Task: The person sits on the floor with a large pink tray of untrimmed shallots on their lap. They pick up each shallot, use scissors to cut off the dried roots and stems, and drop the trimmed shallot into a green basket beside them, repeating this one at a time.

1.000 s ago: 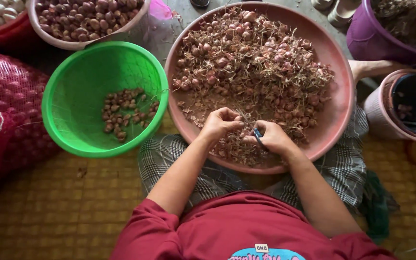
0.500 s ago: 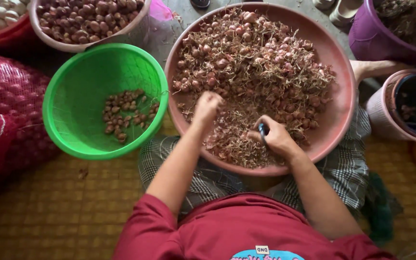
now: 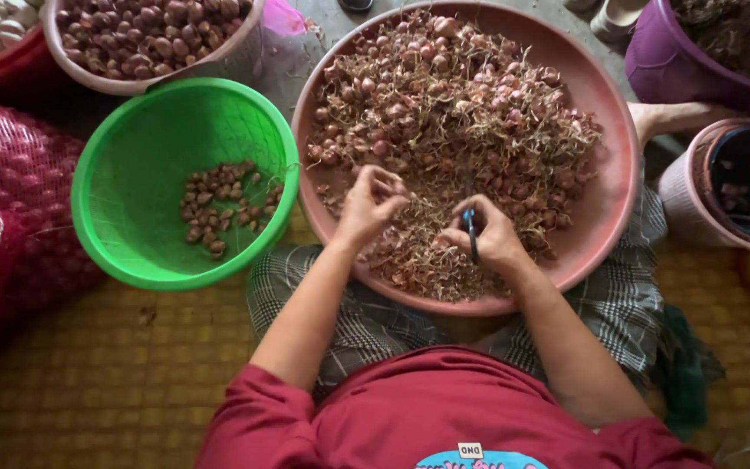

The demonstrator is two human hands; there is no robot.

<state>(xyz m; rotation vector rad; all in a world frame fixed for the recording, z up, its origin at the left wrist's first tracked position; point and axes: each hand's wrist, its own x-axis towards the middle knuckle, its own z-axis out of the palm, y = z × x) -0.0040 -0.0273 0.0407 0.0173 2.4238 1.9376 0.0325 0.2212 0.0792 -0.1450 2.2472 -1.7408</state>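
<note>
Shallots (image 3: 453, 104), small and reddish with dry roots and skins tangled among them, are lying heaped in a wide pink basin (image 3: 614, 187) that is resting on the person's checked lap cloth (image 3: 375, 321). Seen from the head camera, the left hand (image 3: 371, 204) is hovering over the near part of the heap at about seven o'clock in the basin, its fingers curling around something small; whether that is a bulb cannot be told. The right hand (image 3: 488, 239) is sitting just beside it at about six o'clock, clenching a small blue-handled knife (image 3: 470, 230). At nine o'clock from the basin, touching its rim, a green basin (image 3: 132, 174) is holding a small cluster of trimmed bulbs (image 3: 223, 204). At eleven o'clock another bowl of bulbs (image 3: 145, 35) is standing, and a purple tub (image 3: 679, 65) at two o'clock.
</note>
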